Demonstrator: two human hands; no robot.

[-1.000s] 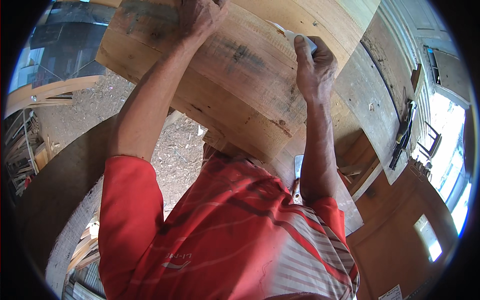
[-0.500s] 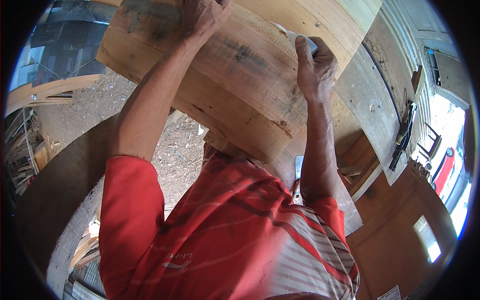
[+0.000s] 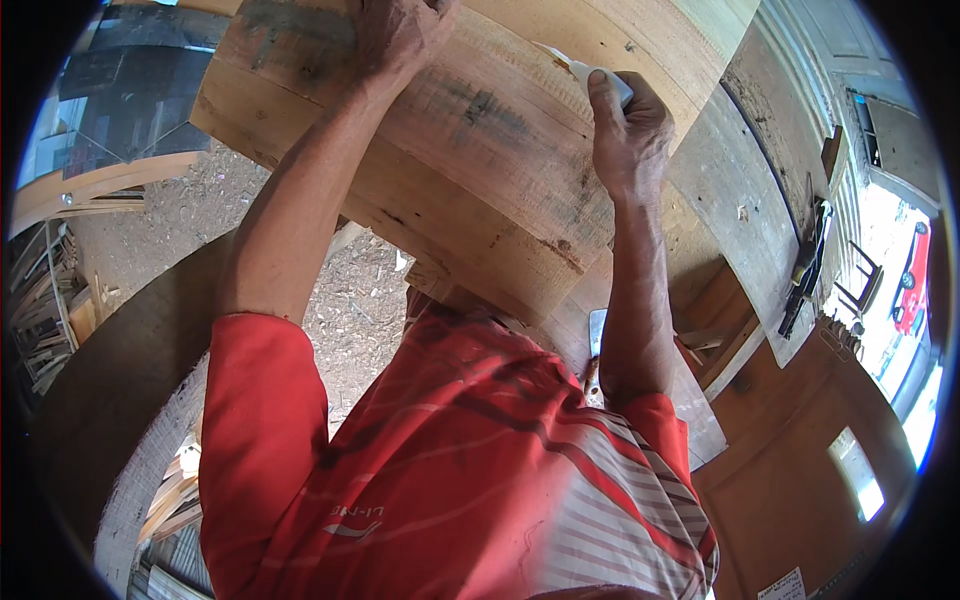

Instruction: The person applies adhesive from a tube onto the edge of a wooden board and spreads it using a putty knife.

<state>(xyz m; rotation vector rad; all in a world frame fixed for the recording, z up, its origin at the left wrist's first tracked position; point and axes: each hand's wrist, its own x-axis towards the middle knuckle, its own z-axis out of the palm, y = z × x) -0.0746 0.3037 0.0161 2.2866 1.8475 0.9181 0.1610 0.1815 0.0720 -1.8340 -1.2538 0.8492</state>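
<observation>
A wide wooden panel of joined boards with dark stains lies across the bench in front of me. My right hand is closed round a small white squeeze bottle, its thumb on top. The bottle's narrow tip points left, close over a seam between boards; whether it touches the wood cannot be made out. My left hand is over the panel's upper left part, where the picture's top edge cuts off most of its fingers. What it holds, if anything, is hidden.
At the right, a dark long-handled tool lies on a grey board. A curved wooden piece stands at the left, near stacked offcuts. Wood chips cover the ground. A red vehicle shows outside.
My left hand has shifted very slightly left and up. The right hand and bottle hold nearly the same place. Outside, the red vehicle has moved upward in the picture.
</observation>
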